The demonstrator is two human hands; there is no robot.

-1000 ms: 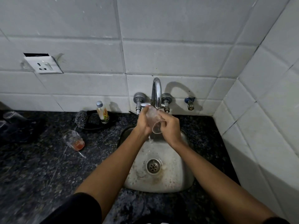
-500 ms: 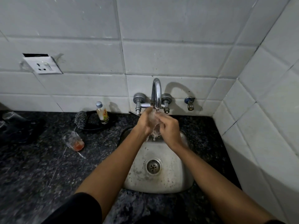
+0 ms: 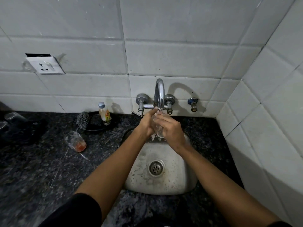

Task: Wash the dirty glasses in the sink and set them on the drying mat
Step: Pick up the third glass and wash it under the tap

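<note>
A: What is the biggest thing I can see?

B: I see the dark counter (image 3: 41, 174) first. The steel sink (image 3: 164, 182) is set in it, with the drain (image 3: 156, 167) in the middle.

A: And the hands?

B: Both are over the back of the sink, right under the tap (image 3: 159, 94). My left hand (image 3: 146, 124) wraps around one side of a glass (image 3: 158, 128). My right hand (image 3: 171, 130) wraps around the other side. So both hands grip the same glass. It is clear and hard to see between the fingers. Water runs off it into the sink.

A: Are there more glasses?

B: Yes. One dirty glass (image 3: 75, 141) stands on the counter, left of the sink, well apart from the hands. It has red stuff at the bottom. I think I see two more glasses (image 3: 9, 119) at the far left edge, on something dark. It is too dim to tell more.

A: What is small?

B: A little bottle (image 3: 105, 114) stands on a black dish (image 3: 96, 124) by the wall. A scrubber (image 3: 82, 120) leans on the dish, just beside the bottle.
</note>
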